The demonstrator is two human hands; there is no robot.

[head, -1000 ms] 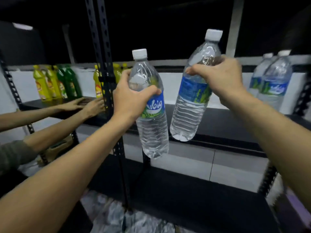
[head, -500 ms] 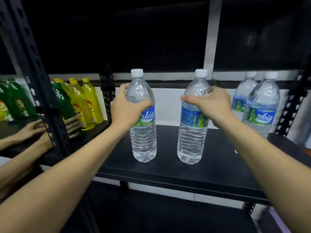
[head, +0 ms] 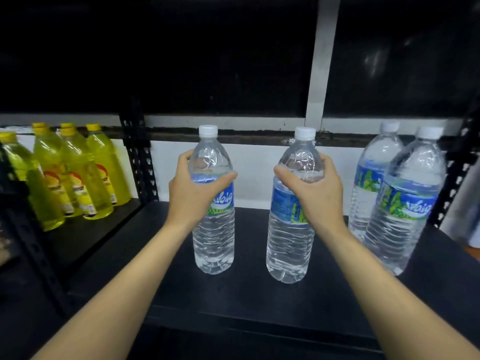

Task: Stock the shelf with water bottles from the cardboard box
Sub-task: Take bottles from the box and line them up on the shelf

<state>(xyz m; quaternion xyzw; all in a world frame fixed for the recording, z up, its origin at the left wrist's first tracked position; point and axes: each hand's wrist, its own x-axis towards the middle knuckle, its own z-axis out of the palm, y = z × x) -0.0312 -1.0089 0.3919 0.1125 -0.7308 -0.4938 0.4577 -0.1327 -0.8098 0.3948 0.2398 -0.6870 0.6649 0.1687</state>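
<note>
Our left grip (head: 193, 194) clasps the left bottle (head: 214, 245) at its shoulder, our right grip (head: 320, 194) the right bottle (head: 288, 253). Both stand upright on the shelf (head: 249, 297), not touching. Full, probably heavy, with thin walls that dent, so we'd hold high.

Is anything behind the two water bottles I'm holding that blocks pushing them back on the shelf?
Nothing visible. Behind the left hand's clear plastic bottle and the right hand's bottle, the black shelf is bare to the wall; two more bottles stand off right.
</note>
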